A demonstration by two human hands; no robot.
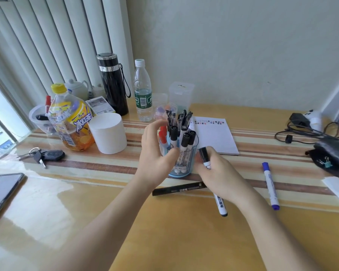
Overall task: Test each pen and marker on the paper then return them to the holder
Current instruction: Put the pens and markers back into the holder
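Observation:
A light-blue pen holder [184, 174] stands mid-table, packed with several black-capped pens and markers and a red one. My left hand [155, 153] is at its left side with fingers spread and curled; the thumb rests against its front. Just right of the holder, my right hand [220, 173] grips a white marker [205, 156] with a black cap, cap end up. A black marker [179, 189] lies in front of the holder and a blue marker [270, 186] lies further right. Behind the holder sits the notepad [217, 137], with coloured test marks along its top.
A white paper roll [108, 133], an iced-tea bottle [72, 122], a black flask [114, 85] and a water bottle [142, 90] crowd the back left. Keys [45, 156] and a phone [2, 192] lie left. Cables [305, 130] and a black pouch [333, 153] are right.

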